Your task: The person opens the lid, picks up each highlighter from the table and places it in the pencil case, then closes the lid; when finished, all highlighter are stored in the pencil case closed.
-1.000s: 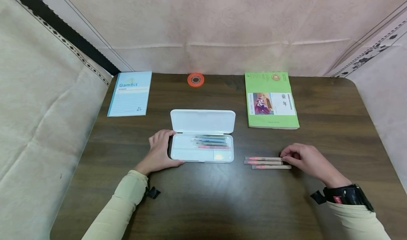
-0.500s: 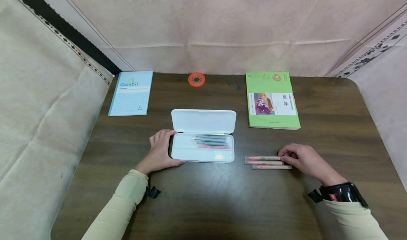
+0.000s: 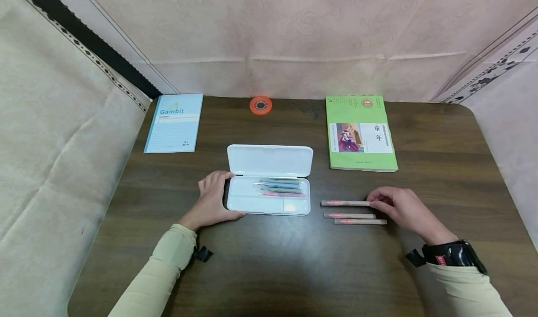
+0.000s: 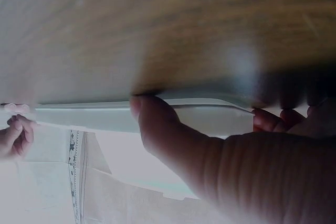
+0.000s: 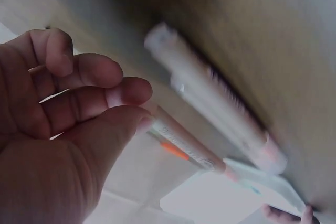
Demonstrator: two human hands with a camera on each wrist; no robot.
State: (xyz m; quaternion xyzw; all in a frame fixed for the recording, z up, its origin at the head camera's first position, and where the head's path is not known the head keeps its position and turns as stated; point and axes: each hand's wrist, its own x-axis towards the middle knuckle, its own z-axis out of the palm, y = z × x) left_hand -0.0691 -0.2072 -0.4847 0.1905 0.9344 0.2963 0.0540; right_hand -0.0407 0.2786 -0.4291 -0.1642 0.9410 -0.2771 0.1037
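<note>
An open white pencil case (image 3: 254, 200) lies in the middle of the table, its lid folded back and several slim pens (image 3: 281, 186) inside. My left hand (image 3: 212, 198) grips the case's left end, with the thumb (image 4: 163, 124) along the front side. To the right, my right hand (image 3: 397, 209) pinches one end of a pale pen with a pink band (image 3: 342, 203) between thumb and fingertips. That pen is lifted slightly in the right wrist view. Two similar pens (image 3: 350, 215) lie side by side on the table just in front of it.
A blue notebook (image 3: 174, 123) lies at the back left of the dark wooden table (image 3: 269, 270). An orange tape roll (image 3: 260, 105) sits at the back edge. A green book (image 3: 361, 132) lies behind the right hand. Pale cloth hangs around the table.
My right hand has raised the pinched pen away from the other two, slightly toward the back of the table. My left hand has stayed on the pencil case.
</note>
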